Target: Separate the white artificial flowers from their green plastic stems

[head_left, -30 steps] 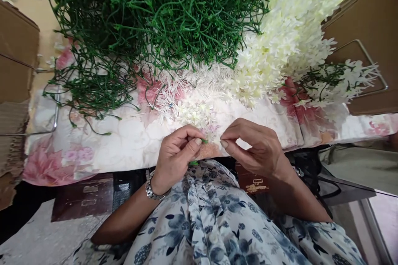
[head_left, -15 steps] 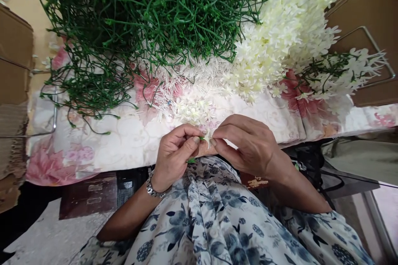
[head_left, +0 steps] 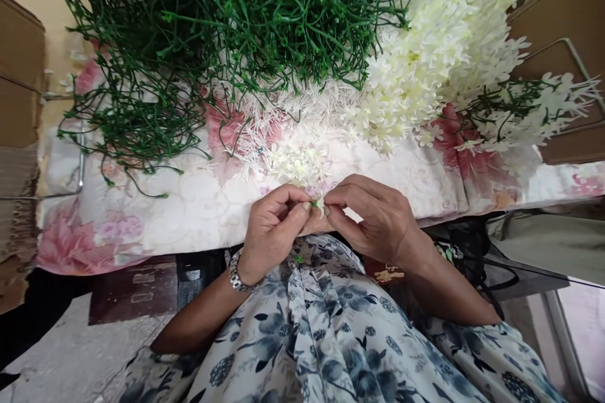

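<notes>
Close to the table's front edge, my left hand (head_left: 273, 230) pinches a green plastic stem (head_left: 314, 203) between thumb and forefinger. A bit of green also shows below that hand, over the dress. My right hand (head_left: 378, 217) is closed, its thumb and forefinger on a small white artificial flower (head_left: 321, 204) at the stem's tip. The fingertips partly hide where flower and stem meet. Just beyond the hands lies a small heap of cream flowers (head_left: 300, 160), with thin white stamen pieces (head_left: 255, 138) behind it.
A big mound of green stems (head_left: 246, 12) covers the back, with a smaller bunch (head_left: 137, 119) at left. Cream flowers (head_left: 425, 63) pile up at right, beside assembled sprays (head_left: 524, 110). Cardboard boxes (head_left: 19, 69) flank the floral tablecloth (head_left: 189, 220).
Both hands stay together at the same spot, shifting slightly. The flower sits closer to the left fingertips and shows less between the fingers. The view has moved a little.
</notes>
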Available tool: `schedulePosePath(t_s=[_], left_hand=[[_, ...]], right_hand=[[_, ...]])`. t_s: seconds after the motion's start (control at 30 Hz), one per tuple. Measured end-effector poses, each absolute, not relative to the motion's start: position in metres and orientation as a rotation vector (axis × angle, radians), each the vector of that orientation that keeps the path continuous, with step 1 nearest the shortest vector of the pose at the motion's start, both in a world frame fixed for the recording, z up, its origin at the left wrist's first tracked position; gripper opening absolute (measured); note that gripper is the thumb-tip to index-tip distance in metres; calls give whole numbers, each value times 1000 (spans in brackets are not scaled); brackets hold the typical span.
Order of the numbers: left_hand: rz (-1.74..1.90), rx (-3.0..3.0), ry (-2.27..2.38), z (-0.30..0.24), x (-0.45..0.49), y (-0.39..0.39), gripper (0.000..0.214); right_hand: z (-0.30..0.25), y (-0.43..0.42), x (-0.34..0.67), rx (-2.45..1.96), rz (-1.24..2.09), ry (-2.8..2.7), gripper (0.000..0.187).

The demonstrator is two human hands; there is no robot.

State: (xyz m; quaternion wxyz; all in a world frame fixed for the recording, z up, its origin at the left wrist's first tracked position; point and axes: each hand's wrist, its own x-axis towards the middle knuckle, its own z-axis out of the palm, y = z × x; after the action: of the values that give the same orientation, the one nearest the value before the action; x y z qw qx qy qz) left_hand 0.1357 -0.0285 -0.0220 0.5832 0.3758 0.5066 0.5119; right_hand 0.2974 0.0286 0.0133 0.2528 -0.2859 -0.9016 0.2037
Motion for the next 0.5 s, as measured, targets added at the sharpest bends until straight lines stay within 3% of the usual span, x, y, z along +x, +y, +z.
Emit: schedulePosePath(t_s=[0.5], left_hand=[[1162,978,1225,-23,134,-26,10]], right_hand=[[25,32,295,-787,443,-2715,17]])
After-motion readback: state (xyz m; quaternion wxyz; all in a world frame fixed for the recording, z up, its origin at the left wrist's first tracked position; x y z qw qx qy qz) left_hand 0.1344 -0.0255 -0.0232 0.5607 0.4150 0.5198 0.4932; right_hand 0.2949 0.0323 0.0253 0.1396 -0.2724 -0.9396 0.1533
